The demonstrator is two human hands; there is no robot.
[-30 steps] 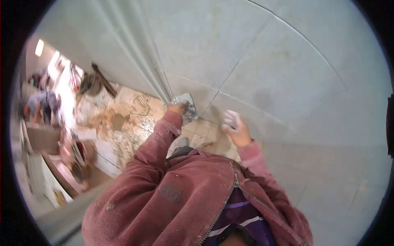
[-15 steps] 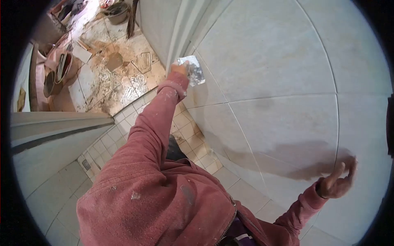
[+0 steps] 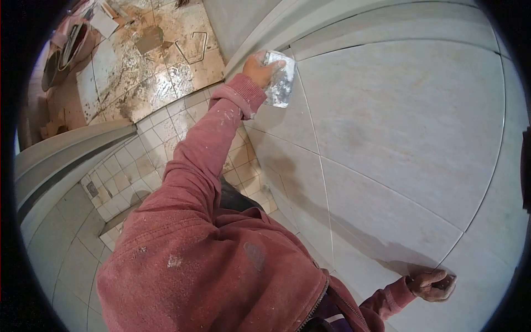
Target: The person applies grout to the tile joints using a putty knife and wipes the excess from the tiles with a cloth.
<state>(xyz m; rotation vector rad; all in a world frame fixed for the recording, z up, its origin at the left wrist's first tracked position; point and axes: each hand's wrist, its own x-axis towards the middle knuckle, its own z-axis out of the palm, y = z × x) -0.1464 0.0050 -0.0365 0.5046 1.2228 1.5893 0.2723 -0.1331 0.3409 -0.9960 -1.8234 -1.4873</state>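
My left hand (image 3: 259,69) is stretched far out along the tiled wall and grips a flat rectangular metal scraper (image 3: 280,83). Its thumb lies on the face of the blade, which is smeared with whitish material. The blade is at the large pale wall tiles (image 3: 381,122), close to a vertical joint and a pale frame. Low on the right, my right hand (image 3: 434,285) is beside the wall, fingers half curled and the thumb apart from them. I see nothing in it, though its palm is shaded.
Small floor tiles (image 3: 157,130) lie below, with a dirty, wet-looking tiled floor (image 3: 127,83) beyond a raised edge. There, a bent metal rod (image 3: 197,50) and a bucket-like container (image 3: 66,52) stand out. A pale door frame (image 3: 72,146) is at the left.
My view has shifted. My left hand, still holding the scraper, appears slightly higher and further right. My right hand has dropped lower, and its fingers have curled from a more spread pose.
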